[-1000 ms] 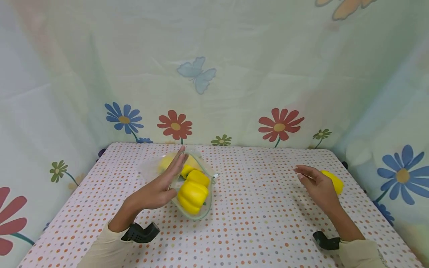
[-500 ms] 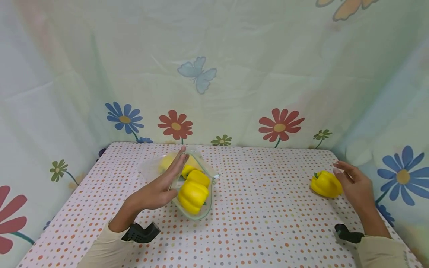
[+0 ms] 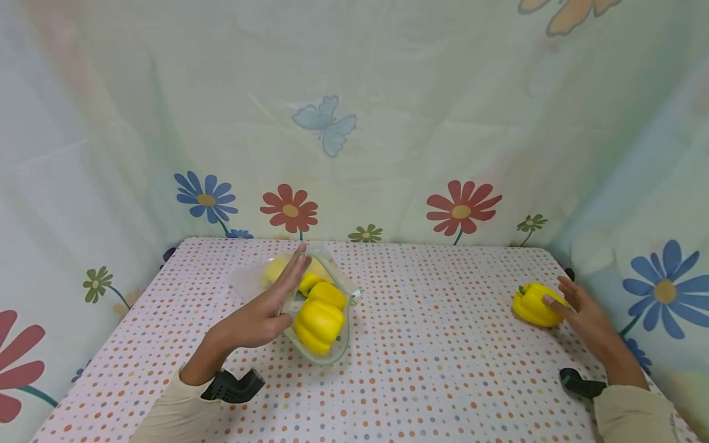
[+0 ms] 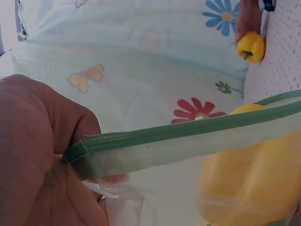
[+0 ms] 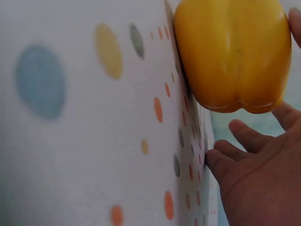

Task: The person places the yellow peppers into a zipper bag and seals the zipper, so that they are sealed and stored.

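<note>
My left hand [image 3: 257, 317] holds a clear zip bag [image 3: 246, 280] at the left of the table. In the left wrist view, thumb and fingers pinch one end of the bag's green zip edge [image 4: 155, 140], and the mouth gapes. Several yellow bell peppers [image 3: 319, 325] lie inside, partly hidden by the hand. A loose yellow bell pepper [image 3: 534, 304] rests on its side at the right, green stem facing left. Beside it is my right hand [image 3: 589, 320], thumb over its near side. The right wrist view shows spread fingers [image 5: 249, 139] close by the pepper's base [image 5: 235, 52], not closed round it.
A white table [image 3: 426, 369] with coloured dots lies under everything. Hanging cloth [image 3: 388, 123] printed with flowers and butterflies walls in the back and both sides. Black wrist cameras sit on the left wrist [image 3: 232, 386] and right wrist [image 3: 580, 384].
My right hand has moved rightward past the loose pepper, uncovering it, then turned and lowered its thumb to it. The left hand and the bag stay in place.
</note>
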Motion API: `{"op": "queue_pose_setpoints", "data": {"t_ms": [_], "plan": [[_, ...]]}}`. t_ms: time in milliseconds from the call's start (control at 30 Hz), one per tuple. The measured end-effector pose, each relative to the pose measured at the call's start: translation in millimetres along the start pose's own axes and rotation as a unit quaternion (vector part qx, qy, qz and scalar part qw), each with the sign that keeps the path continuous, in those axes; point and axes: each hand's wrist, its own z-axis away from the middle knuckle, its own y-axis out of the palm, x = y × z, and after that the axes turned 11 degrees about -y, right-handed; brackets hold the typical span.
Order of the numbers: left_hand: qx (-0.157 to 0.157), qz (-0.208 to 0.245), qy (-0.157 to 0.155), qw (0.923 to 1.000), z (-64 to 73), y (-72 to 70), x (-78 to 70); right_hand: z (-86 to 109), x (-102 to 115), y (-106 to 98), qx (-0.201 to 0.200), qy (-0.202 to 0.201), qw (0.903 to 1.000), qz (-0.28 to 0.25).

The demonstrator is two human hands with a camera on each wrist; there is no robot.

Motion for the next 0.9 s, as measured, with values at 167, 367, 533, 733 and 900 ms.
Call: {"op": "queue_pose_setpoints", "data": {"t_ms": [167, 367, 533, 733, 900], "plan": [[0.001, 0.002, -0.003, 1.0, 0.2, 1.6, -0.9, 1.0, -17.6, -4.8, 0.033, 0.013, 0.9977, -0.059], [-0.002, -0.003, -0.001, 1.0, 0.5, 0.7, -1.5, 1.8, -17.2, -6.1, 0.058, 0.006, 0.9957, -0.072], [-0.002, -0.006, 0.003, 1.0, 0.2, 0.8, 0.9, 2.6, -14.6, -8.2, 0.093, -0.005, 0.9953, -0.028], [-0.006, -0.012, 0.001, 0.9999, -0.3, 0.4, 0.3, -0.6, -9.3, -6.7, 0.104, -0.004, 0.9945, 0.0], [-0.005, -0.009, 0.0, 0.9999, -0.2, 0.2, -0.4, -4.2, -5.6, -6.2, 0.105, -0.003, 0.9939, 0.032]]}}
